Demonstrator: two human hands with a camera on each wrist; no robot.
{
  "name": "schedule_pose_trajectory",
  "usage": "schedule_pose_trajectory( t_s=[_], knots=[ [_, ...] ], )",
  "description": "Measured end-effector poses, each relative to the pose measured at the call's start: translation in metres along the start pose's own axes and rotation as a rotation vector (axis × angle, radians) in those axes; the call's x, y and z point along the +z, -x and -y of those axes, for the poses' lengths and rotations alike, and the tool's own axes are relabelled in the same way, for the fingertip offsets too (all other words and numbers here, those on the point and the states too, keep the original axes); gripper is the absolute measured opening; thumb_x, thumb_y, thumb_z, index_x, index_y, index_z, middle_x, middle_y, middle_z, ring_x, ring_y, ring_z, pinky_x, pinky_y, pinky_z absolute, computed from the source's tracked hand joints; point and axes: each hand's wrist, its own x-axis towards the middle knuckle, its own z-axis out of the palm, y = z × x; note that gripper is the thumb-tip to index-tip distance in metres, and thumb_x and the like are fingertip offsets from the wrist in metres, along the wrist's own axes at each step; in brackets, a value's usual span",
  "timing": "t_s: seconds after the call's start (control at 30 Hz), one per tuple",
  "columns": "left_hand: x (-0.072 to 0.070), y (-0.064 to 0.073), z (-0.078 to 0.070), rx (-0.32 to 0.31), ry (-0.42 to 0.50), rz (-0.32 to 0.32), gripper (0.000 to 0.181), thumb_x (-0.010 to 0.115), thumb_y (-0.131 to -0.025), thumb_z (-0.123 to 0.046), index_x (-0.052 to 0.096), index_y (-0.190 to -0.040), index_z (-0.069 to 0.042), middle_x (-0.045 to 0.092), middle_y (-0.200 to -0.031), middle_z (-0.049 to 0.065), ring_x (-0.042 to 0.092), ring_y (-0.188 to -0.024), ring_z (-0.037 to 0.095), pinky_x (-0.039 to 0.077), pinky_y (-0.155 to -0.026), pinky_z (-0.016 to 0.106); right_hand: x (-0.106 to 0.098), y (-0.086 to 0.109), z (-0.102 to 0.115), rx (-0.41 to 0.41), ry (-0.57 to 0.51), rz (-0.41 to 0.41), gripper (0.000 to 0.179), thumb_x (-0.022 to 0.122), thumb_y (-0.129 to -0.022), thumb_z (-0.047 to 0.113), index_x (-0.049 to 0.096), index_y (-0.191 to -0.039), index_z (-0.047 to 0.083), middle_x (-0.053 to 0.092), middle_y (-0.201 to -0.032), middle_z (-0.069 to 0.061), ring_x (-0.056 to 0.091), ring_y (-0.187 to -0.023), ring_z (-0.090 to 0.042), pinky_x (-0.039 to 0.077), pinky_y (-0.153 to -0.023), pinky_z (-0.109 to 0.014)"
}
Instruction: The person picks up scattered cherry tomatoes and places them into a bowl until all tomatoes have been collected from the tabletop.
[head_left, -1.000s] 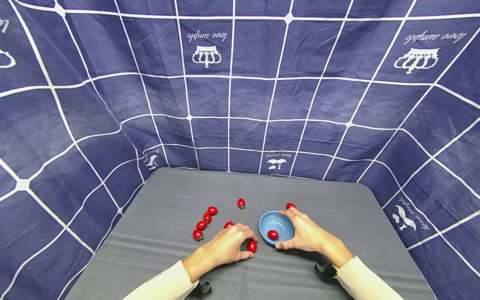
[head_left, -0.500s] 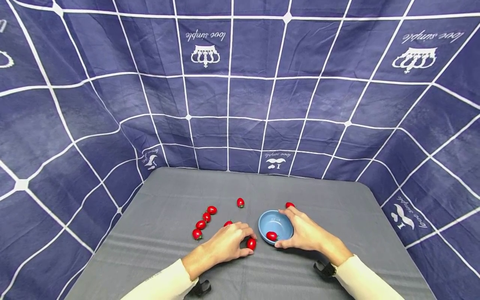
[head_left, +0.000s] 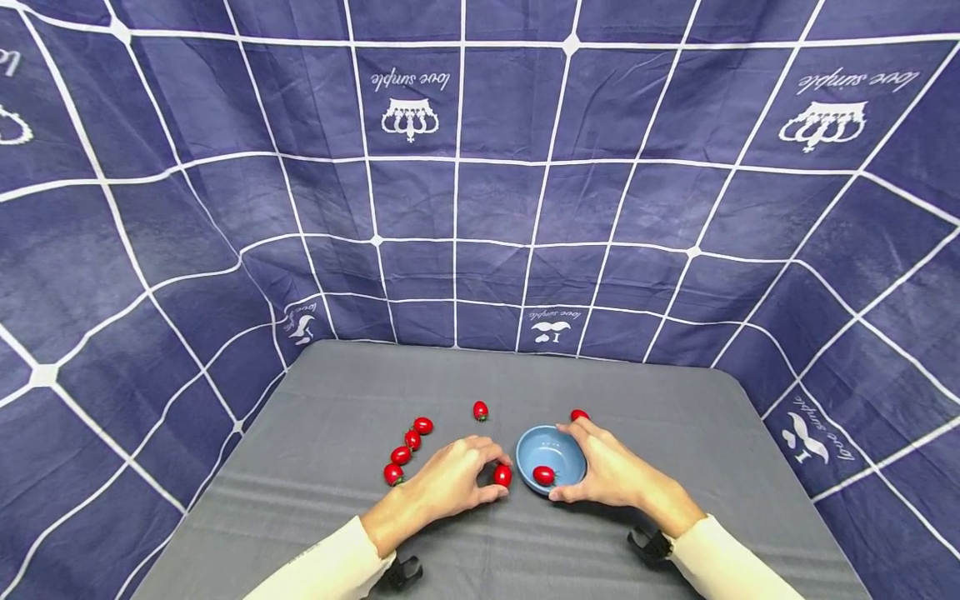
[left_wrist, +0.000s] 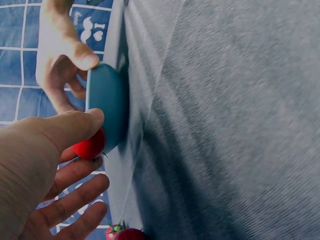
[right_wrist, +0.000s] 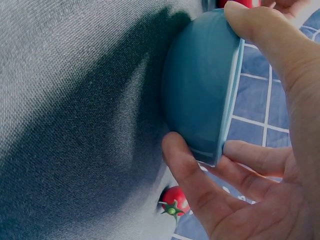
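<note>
My left hand (head_left: 453,479) pinches a red cherry tomato (head_left: 502,475) between thumb and index finger, just left of a small blue bowl (head_left: 551,450). In the left wrist view the pinched tomato (left_wrist: 90,146) shows against the bowl's side (left_wrist: 112,100), the other fingers spread. On the right side of the bowl, my right hand (head_left: 611,467) grips it, thumb at the near rim and fingers round the far side. One cherry tomato (head_left: 543,476) with a green stem lies inside the bowl. Beyond my right fingers is another tomato (head_left: 579,415), partly hidden.
Several cherry tomatoes (head_left: 401,456) lie in a slanting row on the grey tablecloth (head_left: 360,375), left of my left hand. A single tomato (head_left: 481,410) lies farther back. A blue checked cloth (head_left: 495,200) hangs behind and at both sides.
My left hand and the pinched tomato have shifted slightly away from me, toward the bowl's left side. A tomato behind the left hand is now hidden. The right hand and bowl stay put.
</note>
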Motion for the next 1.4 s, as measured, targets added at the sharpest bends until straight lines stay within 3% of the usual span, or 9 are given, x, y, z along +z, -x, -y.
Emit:
schedule_pose_trajectory(
  t_s=[0.33,0.6,0.93,1.1,1.4],
  knots=[
    [-0.015,-0.010,0.000,-0.018,0.010,-0.037,0.035,0.099,-0.096,-0.033,0.084,-0.126,-0.022,0.081,-0.118,-0.005,0.080,-0.109,0.017,0.068,-0.099,0.036,0.001,-0.002,-0.001,-0.002,0.004,0.002,0.105,0.108,-0.074,0.059,0.068,-0.151,-0.001,0.072,-0.136,-0.007,0.078,-0.115,-0.021,0.068,-0.104,-0.041],
    [-0.018,-0.024,-0.005,-0.008,0.012,-0.061,0.035,0.097,-0.098,-0.033,0.084,-0.128,-0.020,0.083,-0.120,-0.005,0.081,-0.107,0.015,0.069,-0.097,0.035,0.003,-0.003,-0.002,-0.003,0.002,0.002,0.105,0.108,-0.074,0.060,0.068,-0.151,0.000,0.071,-0.136,-0.007,0.077,-0.113,-0.020,0.068,-0.101,-0.038],
    [-0.016,-0.047,-0.011,-0.009,0.024,-0.021,0.036,0.093,-0.102,-0.034,0.083,-0.133,-0.019,0.083,-0.124,-0.005,0.081,-0.112,0.016,0.069,-0.098,0.034,0.001,-0.002,-0.002,0.000,-0.010,0.017,0.104,0.108,-0.075,0.058,0.068,-0.150,-0.002,0.071,-0.131,-0.006,0.076,-0.111,-0.019,0.068,-0.097,-0.035],
    [-0.015,-0.058,-0.013,-0.011,-0.013,-0.003,0.035,0.092,-0.103,-0.036,0.083,-0.133,-0.021,0.083,-0.126,-0.006,0.079,-0.116,0.014,0.069,-0.100,0.034,0.002,-0.001,-0.003,-0.007,-0.002,0.008,0.104,0.108,-0.075,0.058,0.069,-0.150,-0.002,0.070,-0.130,-0.006,0.077,-0.109,-0.019,0.067,-0.095,-0.033],
    [-0.009,-0.070,-0.017,-0.010,-0.038,0.025,0.036,0.093,-0.102,-0.036,0.083,-0.133,-0.022,0.083,-0.129,-0.005,0.080,-0.120,0.016,0.069,-0.100,0.035,0.002,-0.001,-0.005,-0.022,-0.003,-0.001,0.104,0.108,-0.076,0.058,0.069,-0.149,-0.003,0.072,-0.137,-0.012,0.078,-0.112,-0.022,0.067,-0.095,-0.033]
  ],
)
